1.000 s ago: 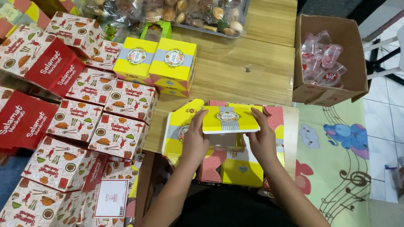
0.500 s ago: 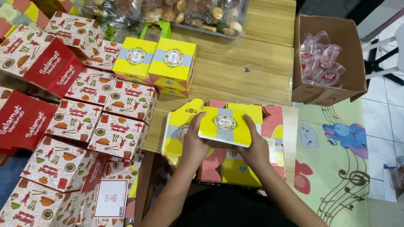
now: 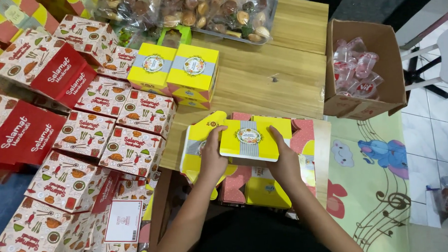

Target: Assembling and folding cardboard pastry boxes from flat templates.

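Observation:
A yellow cardboard box point(image 3: 249, 136) with a grey band and a round flowery sticker is held between both my hands at the near edge of the wooden table point(image 3: 272, 79). My left hand point(image 3: 212, 158) grips its left side, thumb on the lid. My right hand point(image 3: 286, 161) grips its right side. Under and around the box lie flat yellow and pink box blanks point(image 3: 266, 186).
Two closed yellow boxes point(image 3: 180, 70) stand further back on the table. Many red-and-white printed boxes point(image 3: 110, 125) are stacked at the left. A tray of pastries point(image 3: 215, 12) sits at the far edge. A brown carton of plastic cups point(image 3: 363, 69) stands at the right, beside a colourful mat point(image 3: 379, 175).
The lid of the yellow box has come down flat and the box has shifted slightly toward me; both hands stayed on its sides.

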